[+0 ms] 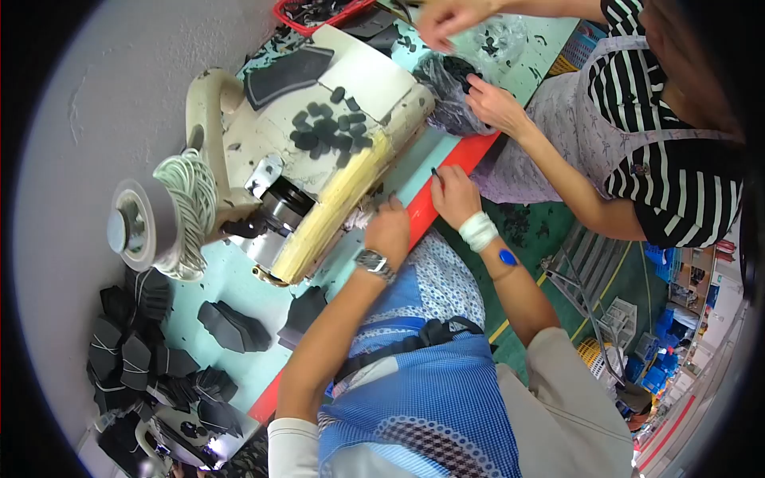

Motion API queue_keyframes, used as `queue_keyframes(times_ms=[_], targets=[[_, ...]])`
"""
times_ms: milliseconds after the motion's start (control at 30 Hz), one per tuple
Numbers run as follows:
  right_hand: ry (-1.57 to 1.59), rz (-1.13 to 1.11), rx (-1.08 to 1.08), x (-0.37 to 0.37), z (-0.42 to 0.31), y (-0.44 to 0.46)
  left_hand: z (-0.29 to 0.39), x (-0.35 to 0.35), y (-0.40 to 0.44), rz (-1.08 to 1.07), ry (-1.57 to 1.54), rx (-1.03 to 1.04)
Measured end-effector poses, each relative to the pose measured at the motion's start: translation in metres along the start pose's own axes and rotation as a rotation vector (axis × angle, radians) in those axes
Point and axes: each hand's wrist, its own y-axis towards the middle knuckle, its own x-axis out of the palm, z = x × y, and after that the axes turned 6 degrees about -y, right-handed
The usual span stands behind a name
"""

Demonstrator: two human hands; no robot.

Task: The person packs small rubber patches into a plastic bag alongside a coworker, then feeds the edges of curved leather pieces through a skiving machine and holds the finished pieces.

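Beyond the left hand (388,233), its fingers' closure unclear, dark ovals (325,134) lie on the machine (374,70), probably for reach; the right hand (457,197) pinches a small dark item (435,173).

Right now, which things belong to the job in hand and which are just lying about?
Likely job:
small black piece in right hand
cream metal machine
rounded black pieces atop it

Seemingly idle:
string-tied black bundles
red plastic basket

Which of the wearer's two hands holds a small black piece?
The right hand, with the white wrist wrap, pinches the black piece; the left hand, with the watch, shows none.
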Motion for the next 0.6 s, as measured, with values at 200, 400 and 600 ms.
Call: queue_keyframes(times_ms=[200, 400, 600], targets=[[0.391, -0.012, 0.126, -0.032, -0.023, -0.056, 0.02, -0.003, 0.003, 0.158, 0.136, 0.071], [0.69, -0.15, 0.197, -0.062, -0.067, -0.056, 0.01, -0.026, -0.039, 0.095, -0.254, 0.209], [1.106, -0.567, 0.17, -0.07, -0.15, -0.034, -0.026, -0.102, -0.142, 0.034, -1.073, -0.371]])
